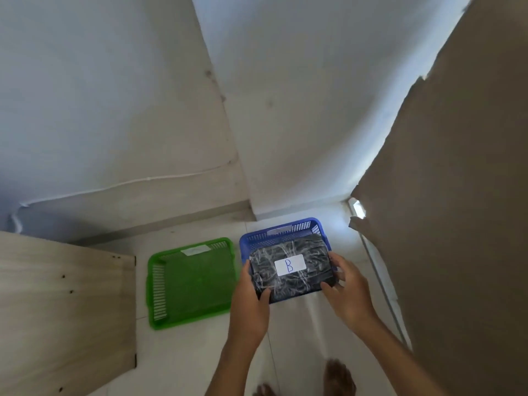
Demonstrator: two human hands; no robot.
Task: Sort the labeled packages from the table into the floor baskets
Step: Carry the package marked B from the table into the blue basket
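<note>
Nearest, at the bottom edge, a bare foot (340, 377) stands on the pale tiled floor (200, 361), with the toes of another just showing beside it. Two bare forearms reach forward from there. The left hand (250, 298) grips the near left corner of a black package (291, 265), thumb on top; the right hand (347, 290) grips its right end, fingers curled over the edge. The package is wrapped in crinkled clear film and carries a white label (289, 264) marked "B" in blue. It is held level over the blue basket (281, 232), covering most of it; whether it touches the basket's bottom I cannot tell. Just left of the blue one, almost touching, lies a green basket (191, 281) with a white tag on its far rim. To the far left is a light wooden table (57, 304). On the right rises a brown cardboard sheet (457, 195). Beyond the baskets the white walls (114, 95) meet in a corner, a thin white cable (120, 184) running along the left one.
</note>
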